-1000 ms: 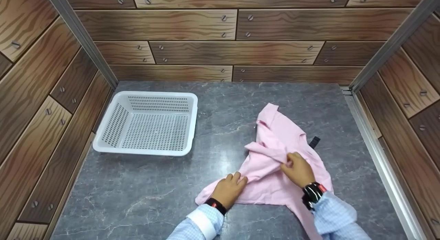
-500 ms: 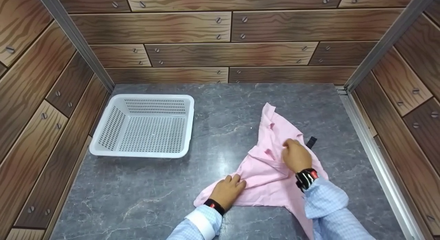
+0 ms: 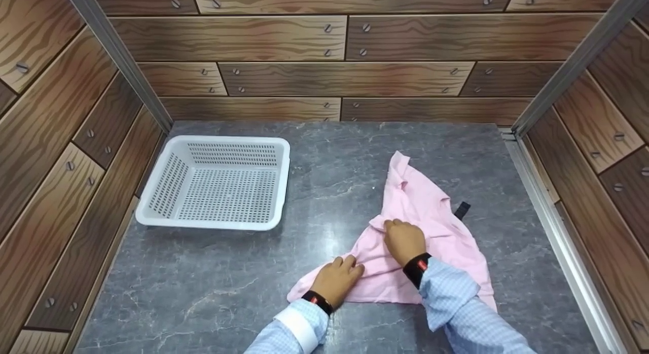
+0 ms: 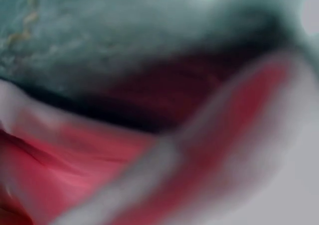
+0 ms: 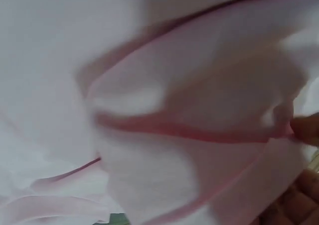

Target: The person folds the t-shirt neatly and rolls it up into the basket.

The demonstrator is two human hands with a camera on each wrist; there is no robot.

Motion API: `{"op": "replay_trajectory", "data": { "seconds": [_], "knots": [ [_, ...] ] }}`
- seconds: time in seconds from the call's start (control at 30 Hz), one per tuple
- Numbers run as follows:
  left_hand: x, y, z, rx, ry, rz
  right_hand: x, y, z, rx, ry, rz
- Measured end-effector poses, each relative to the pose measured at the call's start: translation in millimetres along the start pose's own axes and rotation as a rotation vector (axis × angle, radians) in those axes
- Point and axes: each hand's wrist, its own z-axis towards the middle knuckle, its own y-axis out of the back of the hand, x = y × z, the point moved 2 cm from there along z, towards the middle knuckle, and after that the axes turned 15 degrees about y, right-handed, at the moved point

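A crumpled pink cloth (image 3: 451,242) lies on the right half of the table, narrowing to a point at its far end. In the head view my left hand (image 3: 337,282) rests on its near left corner, fingers lying over the fabric. My right hand (image 3: 404,241) pinches a raised fold near the cloth's left edge. The right wrist view shows a thumb (image 5: 305,129) and curled fingers at the edge of the fabric, with loose folds spread out before them. Blurred red-pink fabric (image 4: 75,150) fills the lower part of the left wrist view.
A white perforated plastic basket (image 3: 281,191) stands at the back left of the grey marbled table (image 3: 203,283). A short black strip (image 3: 462,210) sticks out by the cloth's right edge. Wood-patterned walls (image 3: 284,39) and a metal rail (image 3: 563,237) bound the table.
My right hand let go of one fold, rose over the cloth, then came left to the fold near its left edge. The upper left flap has slumped rightward. My left hand has stayed put.
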Motion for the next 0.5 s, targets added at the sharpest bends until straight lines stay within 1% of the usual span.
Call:
{"op": "replay_trajectory", "data": {
  "seconds": [0.07, 0.13, 0.2, 0.23, 0.27, 0.3, 0.33, 0.4, 0.47, 0.5],
  "knots": [
    [1.0, 2.4, 0.9, 0.041, 0.011, -0.045, -4, 2, 0, -0.002, -0.021, 0.045],
    [2.8, 5.5, 2.3, 0.094, 0.042, -0.119, -8, 5, 1, 0.002, -0.053, 0.144],
    [6.1, 10.6, 5.3, 0.139, 0.097, -0.218, -11, 11, 3, -0.007, -0.086, 0.299],
    [8.5, 13.6, 7.7, 0.148, 0.135, -0.275, -12, 15, 4, -0.02, -0.098, 0.389],
    [11.1, 17.2, 11.1, 0.144, 0.178, -0.33, -12, 19, 6, -0.035, -0.104, 0.489],
    [14.0, 21.0, 15.2, 0.126, 0.225, -0.39, -11, 24, 7, -0.049, -0.099, 0.584],
    [17.2, 25.3, 20.1, 0.101, 0.275, -0.455, -9, 29, 9, -0.06, -0.083, 0.674],
    [23.2, 35.7, 31.6, 0.064, 0.372, -0.609, -4, 38, 13, -0.075, -0.018, 0.833],
    [28.1, 45.1, 43.2, 0.061, 0.452, -0.789, 3, 48, 16, -0.073, 0.074, 0.953],
    [29.7, 49.2, 48.5, 0.077, 0.479, -0.883, 7, 52, 17, -0.072, 0.124, 0.992]
  ]
}}
